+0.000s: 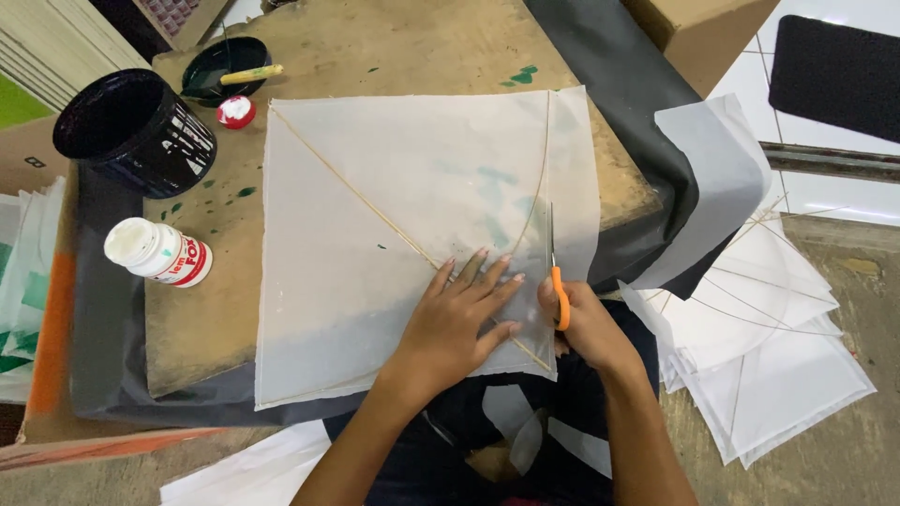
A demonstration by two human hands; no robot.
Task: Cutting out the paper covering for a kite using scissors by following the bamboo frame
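Kite paper (375, 215) is spread flat on the wooden tabletop (412, 47), its straight bamboo spine (375, 215) laid corner to corner, from far left to near right. It is pinned near that nearer corner by the left hand (459, 319), fingers splayed. Just right of the paper's edge, orange-handled scissors (556, 272) are gripped in the closed right hand (586, 323), blades pointed away. Left of the paper, a white glue bottle (159, 251) with a red label is seen lying; beyond it, a black tub (136, 131).
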